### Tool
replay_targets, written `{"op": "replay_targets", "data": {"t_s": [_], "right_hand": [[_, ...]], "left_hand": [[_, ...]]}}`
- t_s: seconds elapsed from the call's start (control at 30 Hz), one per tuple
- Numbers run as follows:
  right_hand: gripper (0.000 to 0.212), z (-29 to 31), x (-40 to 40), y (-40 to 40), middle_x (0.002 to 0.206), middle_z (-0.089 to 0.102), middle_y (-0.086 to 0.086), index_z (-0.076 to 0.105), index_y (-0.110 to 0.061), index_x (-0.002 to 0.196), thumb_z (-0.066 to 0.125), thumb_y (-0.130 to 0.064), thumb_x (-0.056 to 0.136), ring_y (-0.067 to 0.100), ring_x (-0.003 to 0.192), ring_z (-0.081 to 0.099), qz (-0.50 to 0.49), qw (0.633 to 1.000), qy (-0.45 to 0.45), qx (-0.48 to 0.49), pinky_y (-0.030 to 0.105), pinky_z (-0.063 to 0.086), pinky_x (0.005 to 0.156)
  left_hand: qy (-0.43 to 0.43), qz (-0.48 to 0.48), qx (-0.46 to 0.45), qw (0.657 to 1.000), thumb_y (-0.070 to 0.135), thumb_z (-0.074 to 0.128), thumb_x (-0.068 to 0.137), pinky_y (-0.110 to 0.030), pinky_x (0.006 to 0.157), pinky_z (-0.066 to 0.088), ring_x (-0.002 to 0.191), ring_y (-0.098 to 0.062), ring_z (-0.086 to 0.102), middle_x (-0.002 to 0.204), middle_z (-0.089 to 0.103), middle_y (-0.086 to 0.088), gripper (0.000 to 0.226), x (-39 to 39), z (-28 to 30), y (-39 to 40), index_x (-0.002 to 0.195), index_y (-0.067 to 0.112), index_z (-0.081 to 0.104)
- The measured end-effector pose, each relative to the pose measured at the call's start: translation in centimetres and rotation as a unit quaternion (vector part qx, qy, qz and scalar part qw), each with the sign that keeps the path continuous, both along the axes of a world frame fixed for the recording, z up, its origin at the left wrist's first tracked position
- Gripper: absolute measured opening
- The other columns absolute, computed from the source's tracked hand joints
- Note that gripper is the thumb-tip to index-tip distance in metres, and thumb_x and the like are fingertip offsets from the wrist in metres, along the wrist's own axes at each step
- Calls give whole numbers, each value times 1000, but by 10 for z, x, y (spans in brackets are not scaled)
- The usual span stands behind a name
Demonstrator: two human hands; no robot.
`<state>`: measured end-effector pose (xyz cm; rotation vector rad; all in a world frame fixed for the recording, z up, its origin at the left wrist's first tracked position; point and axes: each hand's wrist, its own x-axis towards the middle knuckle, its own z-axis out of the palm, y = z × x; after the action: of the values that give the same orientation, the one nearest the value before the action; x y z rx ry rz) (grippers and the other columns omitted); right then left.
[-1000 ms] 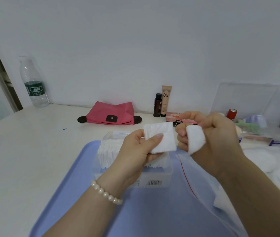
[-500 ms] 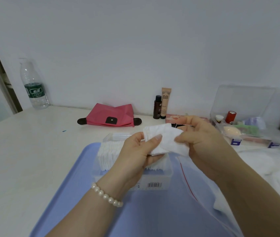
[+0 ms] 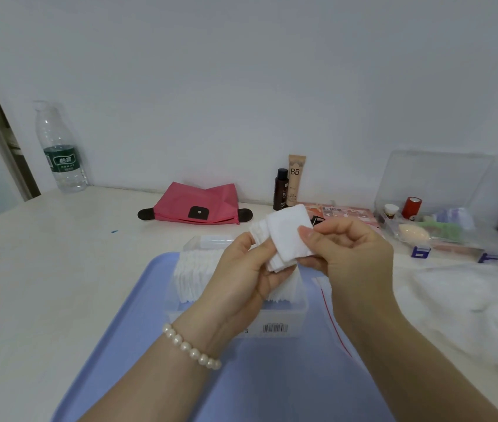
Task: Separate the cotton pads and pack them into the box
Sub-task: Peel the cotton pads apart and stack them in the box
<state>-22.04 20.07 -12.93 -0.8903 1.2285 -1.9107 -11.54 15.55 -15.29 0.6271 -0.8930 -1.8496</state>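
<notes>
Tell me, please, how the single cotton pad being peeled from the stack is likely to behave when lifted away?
The cotton pad looks thin and soft, so it will probably flop or curl. It seems very light, so the right hand likely needs only a gentle pinch. It may cling to the stack in the left hand, dragging a second pad along.

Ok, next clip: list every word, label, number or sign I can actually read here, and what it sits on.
"BB": on the beige tube standing by the wall.
Green label on the water bottle: white characters, too blurred to read.
Dark bottle beside the tube: pale print, too small to read.
Barcode sticker on the clear box of cotton pads: bars show, digits unreadable.
Pink flat package behind the hands: print too blurred.
</notes>
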Motion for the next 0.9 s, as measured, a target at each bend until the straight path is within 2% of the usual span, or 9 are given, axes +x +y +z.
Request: {"op": "replay_targets", "data": {"t_s": [0.13, 0.27, 0.37, 0.47, 0.53, 0.6, 0.73, 0.83, 0.9], "right_hand": [[18, -4, 5, 0, 61, 63, 8, 59, -4, 66, 70, 8, 74, 12, 52, 63, -27, 997, 61, -31, 20, 52, 45], [17, -5, 8, 1, 56, 61, 2, 59, -2, 67, 69, 9, 75, 7, 49, 60, -35, 994, 92, -43, 16, 49, 44], [17, -7, 8, 2, 56, 61, 1, 60, -4, 67, 69, 7, 76, 7, 47, 59, -55, 988, 134, -45, 16, 48, 45], [21, -10, 9, 2, 53, 63, -3, 59, -11, 65, 69, 4, 77, 7, 44, 59, -72, 983, 164, -43, 16, 48, 46], [22, -12, 7, 1, 55, 64, 1, 59, -13, 65, 70, 1, 78, 9, 45, 60, -81, 979, 185, -40, 18, 49, 48], [22, -14, 7, 0, 56, 64, 4, 59, -14, 65, 70, 0, 78, 13, 50, 62, -89, 974, 208, -34, 24, 53, 52], [21, -14, 6, -1, 59, 63, 3, 58, -20, 67, 72, -7, 77, 22, 51, 60, -92, 969, 230, -21, 34, 54, 58], [20, -9, 1, -5, 77, 58, -2, 57, -21, 80, 76, -16, 73, 15, 59, 50, -93, 964, 247, 13, 32, 47, 64], [33, -6, -8, -10, 92, 56, 0, 55, -19, 96, 77, -17, 71, 14, 74, 53, -44, 974, 216, 58, 37, 49, 75]], "left_hand": [[-7, -5, 6, 1000, 4, 52, 90, -32, 80, 57, 84, -20, 70, 102, 71, -16, 29, 0, 1, 1, 118, -2, 54], [-2, -9, 17, 1000, 11, 50, 93, -38, 87, 54, 92, -26, 67, 110, 67, -20, 34, 1, 0, -1, 123, -5, 51], [12, -25, 26, 999, 25, 48, 95, -38, 86, 55, 100, -29, 66, 114, 66, -20, 40, 1, 2, -1, 124, -2, 53], [25, -41, 9, 999, 43, 52, 80, -35, 81, 57, 96, -28, 68, 105, 70, -17, 50, 2, 5, 2, 109, 4, 62], [10, -44, -30, 999, 36, 59, 72, -32, 77, 58, 92, -25, 69, 101, 71, -15, 51, 2, 4, 4, 109, 1, 59], [-15, -40, -56, 998, 17, 67, 67, -28, 73, 58, 85, -23, 70, 97, 71, -15, 56, 3, 1, 3, 117, -2, 52], [-32, -52, -72, 996, -1, 67, 63, -31, 78, 58, 85, -29, 69, 103, 68, -22, 60, 7, -3, -4, 120, -2, 50], [-38, -79, -78, 993, -4, 66, 63, -34, 82, 57, 91, -28, 69, 105, 68, -21, 60, 12, -3, -8, 121, -2, 52], [-77, -110, -93, 987, -8, 67, 65, -32, 79, 58, 86, -24, 70, 99, 70, -16, 56, 15, -3, -9, 120, 0, 55]]}}
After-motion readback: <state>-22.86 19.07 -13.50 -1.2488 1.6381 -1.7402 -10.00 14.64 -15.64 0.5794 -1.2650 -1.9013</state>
